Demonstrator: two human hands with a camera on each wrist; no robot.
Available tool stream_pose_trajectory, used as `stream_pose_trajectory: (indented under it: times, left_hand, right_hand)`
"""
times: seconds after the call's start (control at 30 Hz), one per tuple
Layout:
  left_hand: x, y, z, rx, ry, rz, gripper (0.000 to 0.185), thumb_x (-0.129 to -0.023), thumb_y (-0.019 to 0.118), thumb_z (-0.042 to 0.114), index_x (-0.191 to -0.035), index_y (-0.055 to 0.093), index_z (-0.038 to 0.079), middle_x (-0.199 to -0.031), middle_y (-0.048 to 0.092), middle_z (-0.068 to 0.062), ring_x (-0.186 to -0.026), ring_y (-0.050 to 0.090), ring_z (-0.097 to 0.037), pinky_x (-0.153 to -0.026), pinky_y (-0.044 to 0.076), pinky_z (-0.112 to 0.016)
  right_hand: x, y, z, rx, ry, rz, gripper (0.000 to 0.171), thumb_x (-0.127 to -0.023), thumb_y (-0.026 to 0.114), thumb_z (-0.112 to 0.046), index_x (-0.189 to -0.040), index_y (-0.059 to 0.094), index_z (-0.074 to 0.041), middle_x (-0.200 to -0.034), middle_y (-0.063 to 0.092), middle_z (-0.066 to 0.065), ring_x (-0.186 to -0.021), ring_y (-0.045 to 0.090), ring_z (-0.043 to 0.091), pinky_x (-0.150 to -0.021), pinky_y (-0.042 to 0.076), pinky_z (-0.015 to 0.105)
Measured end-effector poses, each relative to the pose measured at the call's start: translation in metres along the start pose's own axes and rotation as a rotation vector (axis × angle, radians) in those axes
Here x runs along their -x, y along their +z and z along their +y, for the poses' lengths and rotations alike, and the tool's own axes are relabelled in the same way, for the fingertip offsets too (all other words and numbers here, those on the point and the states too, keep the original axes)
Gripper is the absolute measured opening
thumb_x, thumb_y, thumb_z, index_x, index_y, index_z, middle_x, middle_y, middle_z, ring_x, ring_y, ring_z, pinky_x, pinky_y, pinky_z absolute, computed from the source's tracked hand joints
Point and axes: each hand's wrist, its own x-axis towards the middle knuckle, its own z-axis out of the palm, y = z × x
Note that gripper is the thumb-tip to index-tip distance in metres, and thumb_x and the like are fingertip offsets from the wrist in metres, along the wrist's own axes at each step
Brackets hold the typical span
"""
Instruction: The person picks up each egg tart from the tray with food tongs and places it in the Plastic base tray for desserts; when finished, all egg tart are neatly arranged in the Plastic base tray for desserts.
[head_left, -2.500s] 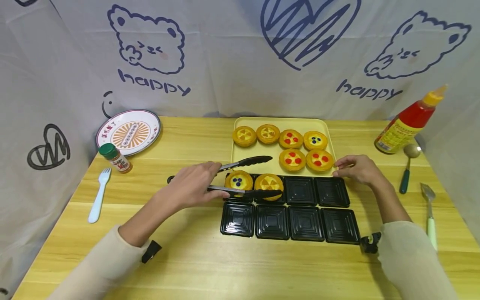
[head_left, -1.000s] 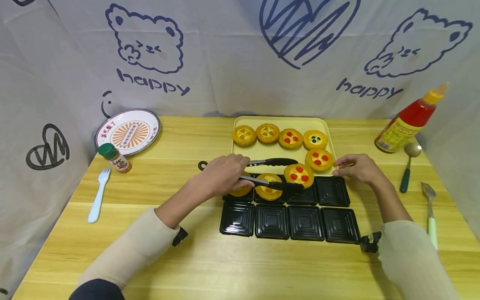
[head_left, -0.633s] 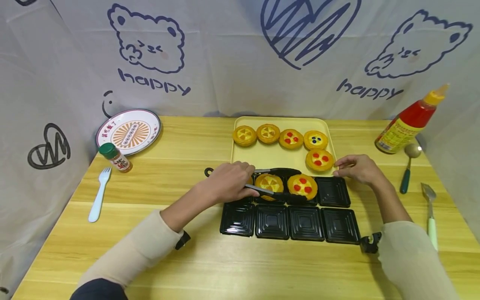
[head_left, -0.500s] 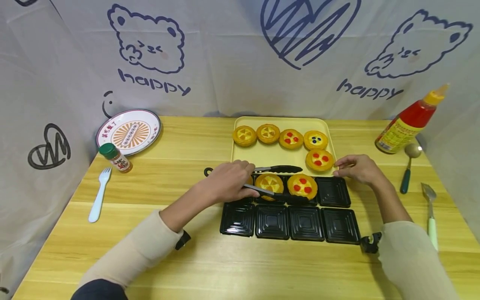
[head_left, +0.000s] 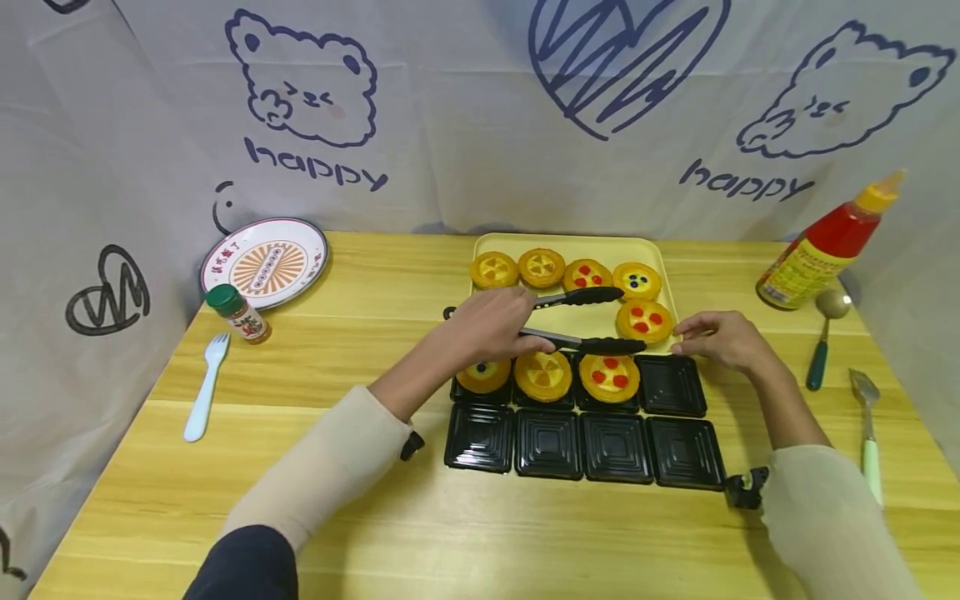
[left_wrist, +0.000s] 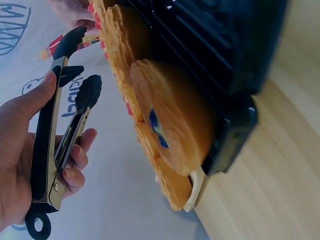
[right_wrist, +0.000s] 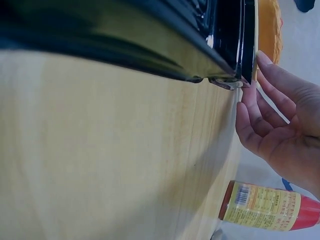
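Note:
My left hand (head_left: 495, 323) grips black-tipped tongs (left_wrist: 47, 145), their arms spread apart above the yellow tray (head_left: 577, 321). The tong tips point right, close to a tart with red toppings (head_left: 645, 322). Several other tarts, topped with yellow wedges, red or blue pieces, line the tray's back. In front lies a black compartment tray (head_left: 617, 448). Its back row carries a blue-dotted tart (head_left: 482, 377), a wedge-topped tart (head_left: 543, 375) and a red-topped tart (head_left: 609, 379). At the yellow tray's front right corner, my right hand (right_wrist: 285, 115) holds the edge between thumb and fingers.
A plate (head_left: 266, 262), a green-capped seasoning jar (head_left: 238, 314) and a light blue fork (head_left: 206, 387) lie at left. On the right are a red sauce bottle (head_left: 828, 242), a spoon (head_left: 823, 337) and a metal utensil with a pale green handle (head_left: 868, 433). A printed cloth hangs behind.
The tongs carried a red-topped tart from the yellow tray into the third back compartment and released it. My left hand then moved up and right over the yellow tray. My right hand stayed put.

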Motion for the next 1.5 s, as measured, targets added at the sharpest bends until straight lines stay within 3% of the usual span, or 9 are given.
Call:
stream_pose_trajectory:
  times: [0.17,0.3,0.57,0.83,1.03,1.17,1.5]
  left_hand:
    - [-0.019,0.001,0.007,0.01,-0.018,-0.037,0.05,-0.085,0.056,0.061,-0.099,0.058,0.013,-0.079,0.052,0.001,-0.067,0.048,-0.012,-0.057,0.038,-0.025]
    - [-0.03,0.002,0.012,-0.016,-0.022,-0.069,0.05,-0.086,0.056,0.061,-0.1,0.057,0.013,-0.081,0.053,0.002,-0.068,0.049,-0.013,-0.059,0.041,-0.026]
    - [-0.039,0.007,0.016,-0.065,-0.039,-0.08,0.044,-0.087,0.055,0.059,-0.094,0.055,0.015,-0.082,0.055,0.001,-0.069,0.052,-0.013,-0.061,0.043,-0.027]
    - [-0.035,0.008,0.015,-0.087,-0.029,-0.035,0.046,-0.086,0.056,0.06,-0.096,0.057,0.015,-0.082,0.056,0.003,-0.067,0.052,-0.012,-0.059,0.045,-0.026]
    - [-0.027,0.005,0.022,-0.091,0.002,-0.021,0.052,-0.086,0.055,0.062,-0.106,0.059,0.014,-0.092,0.06,0.002,-0.073,0.056,-0.012,-0.064,0.05,-0.028]
    - [-0.02,0.004,0.031,-0.074,0.042,-0.031,0.051,-0.086,0.054,0.062,-0.104,0.059,0.014,-0.09,0.06,0.002,-0.074,0.056,-0.012,-0.065,0.05,-0.029]
    - [-0.008,0.004,0.055,-0.103,0.138,-0.059,0.047,-0.088,0.052,0.061,-0.1,0.058,0.016,-0.087,0.057,0.005,-0.072,0.052,-0.01,-0.062,0.045,-0.026]
  right_hand:
    - [-0.002,0.001,0.0,-0.004,-0.003,-0.001,0.047,-0.083,0.073,-0.033,-0.113,0.062,0.001,-0.102,0.063,0.014,-0.086,0.054,0.021,-0.069,0.044,0.025]
    - [-0.004,0.001,0.0,-0.005,-0.012,-0.001,0.047,-0.083,0.073,-0.033,-0.112,0.062,0.001,-0.101,0.063,0.013,-0.085,0.053,0.021,-0.068,0.043,0.025]
    - [-0.006,0.003,-0.003,0.0,-0.015,0.003,0.044,-0.083,0.072,-0.031,-0.112,0.063,0.001,-0.1,0.063,0.013,-0.085,0.052,0.022,-0.068,0.042,0.027]
    - [-0.007,0.003,-0.005,0.021,-0.035,-0.006,0.047,-0.082,0.073,-0.033,-0.111,0.062,0.002,-0.1,0.063,0.015,-0.086,0.053,0.022,-0.069,0.04,0.026]
    - [-0.009,-0.003,-0.001,0.039,-0.111,-0.037,0.04,-0.087,0.065,-0.019,-0.117,0.059,0.008,-0.107,0.062,0.026,-0.092,0.058,0.03,-0.07,0.044,0.026]
    - [-0.014,-0.01,0.0,0.071,-0.107,-0.049,0.034,-0.09,0.058,-0.01,-0.118,0.059,0.008,-0.111,0.06,0.029,-0.095,0.057,0.033,-0.071,0.045,0.026]
    - [-0.019,-0.018,-0.002,0.069,-0.109,-0.107,0.036,-0.085,0.069,-0.016,-0.112,0.062,0.008,-0.103,0.065,0.022,-0.078,0.058,0.011,-0.067,0.049,0.025]
